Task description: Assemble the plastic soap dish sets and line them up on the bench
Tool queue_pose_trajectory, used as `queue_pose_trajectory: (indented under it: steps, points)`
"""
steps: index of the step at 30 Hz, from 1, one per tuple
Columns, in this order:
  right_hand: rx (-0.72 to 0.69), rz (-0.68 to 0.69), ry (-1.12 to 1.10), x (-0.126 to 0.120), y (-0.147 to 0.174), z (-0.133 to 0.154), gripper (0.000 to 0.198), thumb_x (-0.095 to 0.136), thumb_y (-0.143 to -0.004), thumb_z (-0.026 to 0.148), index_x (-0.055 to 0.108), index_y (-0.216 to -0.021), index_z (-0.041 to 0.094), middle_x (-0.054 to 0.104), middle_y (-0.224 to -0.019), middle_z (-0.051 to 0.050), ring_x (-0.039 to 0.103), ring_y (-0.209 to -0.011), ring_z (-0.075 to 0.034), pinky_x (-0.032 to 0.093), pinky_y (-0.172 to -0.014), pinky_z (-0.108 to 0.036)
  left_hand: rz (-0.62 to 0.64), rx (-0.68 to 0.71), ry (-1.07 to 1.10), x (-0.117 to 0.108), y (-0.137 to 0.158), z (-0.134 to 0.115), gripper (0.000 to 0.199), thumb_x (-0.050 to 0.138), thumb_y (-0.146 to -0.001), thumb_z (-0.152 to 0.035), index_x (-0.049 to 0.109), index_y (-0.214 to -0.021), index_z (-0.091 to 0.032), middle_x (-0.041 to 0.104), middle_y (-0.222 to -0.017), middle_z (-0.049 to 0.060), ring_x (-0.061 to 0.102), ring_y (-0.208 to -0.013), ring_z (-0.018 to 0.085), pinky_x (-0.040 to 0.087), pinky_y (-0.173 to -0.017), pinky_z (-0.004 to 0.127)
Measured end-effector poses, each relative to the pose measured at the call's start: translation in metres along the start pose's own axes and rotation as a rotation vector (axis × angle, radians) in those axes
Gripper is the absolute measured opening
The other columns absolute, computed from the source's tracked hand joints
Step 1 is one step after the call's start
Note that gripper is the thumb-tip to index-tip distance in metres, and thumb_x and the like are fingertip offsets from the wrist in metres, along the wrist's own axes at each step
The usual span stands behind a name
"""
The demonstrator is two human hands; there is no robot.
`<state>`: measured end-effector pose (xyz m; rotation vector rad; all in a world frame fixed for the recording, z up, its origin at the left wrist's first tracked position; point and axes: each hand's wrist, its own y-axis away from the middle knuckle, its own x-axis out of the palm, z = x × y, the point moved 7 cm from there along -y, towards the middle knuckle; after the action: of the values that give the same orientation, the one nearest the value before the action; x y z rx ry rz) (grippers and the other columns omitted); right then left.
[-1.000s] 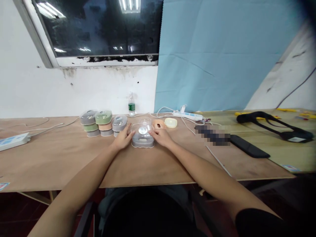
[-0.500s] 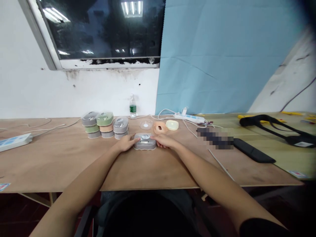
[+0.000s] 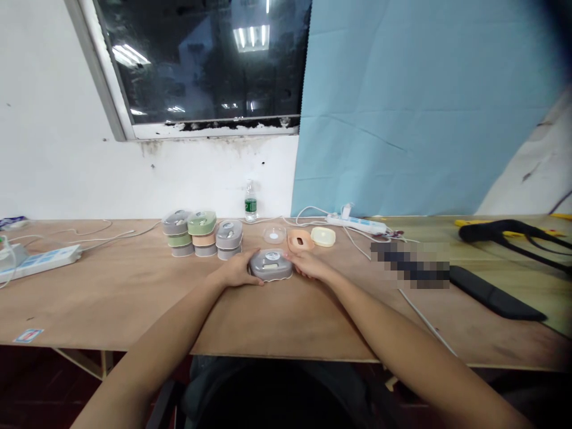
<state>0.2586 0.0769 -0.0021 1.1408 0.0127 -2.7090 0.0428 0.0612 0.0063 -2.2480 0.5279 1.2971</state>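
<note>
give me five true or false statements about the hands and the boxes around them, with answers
1. The left hand touches the gray lidded box. True.
2. The right hand is on the water bottle. False: it is at the gray lidded box; the bottle stands by the wall.
3. The orange lid lies beside the pale yellow container. True.
4. The green-topped stack is the leftmost. False: the gray-topped stack at its left is.
5. The clear plastic piece lies behind the gray lidded box. True.

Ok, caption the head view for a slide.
Left hand and right hand hold a gray lidded box on a wooden table, three box stacks to its left.
</note>
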Motion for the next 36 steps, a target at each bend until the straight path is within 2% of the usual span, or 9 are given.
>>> queue_pose_trajectory:
  steps: [4, 7, 12, 15, 20, 22, 27, 31, 36]
  points:
    - [0.004, 0.014, 0.042, 0.001, 0.001, 0.002, 0.069, 0.033, -0.077, 0.081, 0.047, -0.053, 0.018, 0.047, -0.044, -0.001, 0.039, -0.033, -0.009, 0.027, -0.035, -0.023, 0.028, -0.037, 0.035, 0.001, 0.002, 0.000, 0.112, 0.075, -0.058, -0.061, 0.025, -0.148, -0.016, 0.041, -0.145, 0.015, 0.045, -0.128, 0.033, 0.037, -0.104, 0.042]
    - [-0.012, 0.003, 0.028, 0.001, 0.000, 0.002, 0.068, 0.031, -0.078, 0.081, 0.053, -0.062, 0.018, 0.046, -0.043, 0.000, 0.040, -0.034, -0.009, 0.027, -0.035, -0.022, -0.037, -0.031, 0.033, -0.006, 0.002, -0.005, 0.108, 0.076, -0.058, -0.056, 0.027, -0.147, -0.017, 0.046, -0.141, 0.015, 0.047, -0.125, 0.033, 0.039, -0.103, 0.043]
    - [0.015, -0.028, 0.003, -0.001, -0.004, -0.005, 0.071, 0.025, -0.081, 0.079, 0.059, -0.076, 0.017, 0.045, -0.041, 0.002, 0.040, -0.032, -0.009, 0.028, -0.035, -0.021, -0.280, 0.078, -0.028, -0.028, 0.005, -0.019, 0.095, 0.076, -0.063, -0.034, 0.031, -0.145, -0.019, 0.040, -0.140, 0.014, 0.043, -0.128, 0.030, 0.037, -0.107, 0.041]
    - [0.016, -0.037, -0.013, -0.001, -0.006, -0.008, 0.069, 0.028, -0.082, 0.077, 0.060, -0.082, 0.016, 0.048, -0.044, 0.002, 0.042, -0.032, -0.010, 0.029, -0.035, -0.021, -0.428, 0.078, -0.051, -0.044, 0.009, -0.022, 0.088, 0.073, -0.066, -0.027, 0.032, -0.144, -0.022, 0.038, -0.137, 0.013, 0.044, -0.127, 0.028, 0.038, -0.107, 0.039]
    - [0.001, -0.006, 0.020, 0.002, -0.009, -0.009, 0.062, 0.038, -0.082, 0.073, 0.060, -0.081, 0.016, 0.051, -0.045, 0.001, 0.043, -0.034, -0.010, 0.031, -0.036, -0.022, -0.821, -0.131, -0.106, -0.084, 0.029, -0.003, 0.090, 0.075, -0.067, -0.036, 0.030, -0.144, -0.023, 0.034, -0.139, 0.014, 0.040, -0.129, 0.031, 0.041, -0.104, 0.043]
    - [-0.011, -0.003, 0.027, 0.003, -0.009, -0.009, 0.059, 0.040, -0.082, 0.072, 0.060, -0.080, 0.016, 0.051, -0.046, 0.001, 0.043, -0.034, -0.010, 0.030, -0.036, -0.021, -0.892, -0.272, -0.123, -0.093, 0.036, 0.010, 0.092, 0.076, -0.066, -0.043, 0.030, -0.144, -0.024, 0.034, -0.141, 0.014, 0.041, -0.129, 0.032, 0.043, -0.101, 0.044]
    - [-0.039, -0.005, 0.032, 0.005, -0.010, -0.011, 0.052, 0.045, -0.082, 0.068, 0.056, -0.075, 0.018, 0.052, -0.045, 0.002, 0.043, -0.034, -0.010, 0.028, -0.037, -0.021, -0.873, -0.477, -0.161, -0.098, 0.043, 0.031, 0.090, 0.069, -0.069, -0.056, 0.031, -0.143, -0.022, 0.036, -0.144, 0.016, 0.040, -0.130, 0.036, 0.044, -0.099, 0.046]
    - [-0.065, -0.011, 0.036, 0.005, -0.010, -0.009, 0.051, 0.046, -0.081, 0.067, 0.053, -0.070, 0.018, 0.054, -0.047, 0.002, 0.043, -0.034, -0.009, 0.027, -0.037, -0.021, -0.848, -0.446, -0.148, -0.095, 0.040, 0.027, 0.089, 0.061, -0.074, -0.059, 0.027, -0.145, -0.016, 0.030, -0.147, 0.020, 0.035, -0.134, 0.037, 0.041, -0.101, 0.047]
    - [-0.091, -0.026, 0.074, 0.004, -0.008, -0.005, 0.050, 0.047, -0.080, 0.066, 0.051, -0.067, 0.018, 0.056, -0.050, 0.001, 0.043, -0.036, -0.009, 0.027, -0.040, -0.021, -0.814, -0.410, -0.143, -0.092, 0.036, 0.024, 0.079, 0.056, -0.080, -0.047, 0.026, -0.145, -0.013, 0.028, -0.147, 0.021, 0.033, -0.135, 0.034, 0.039, -0.104, 0.047]
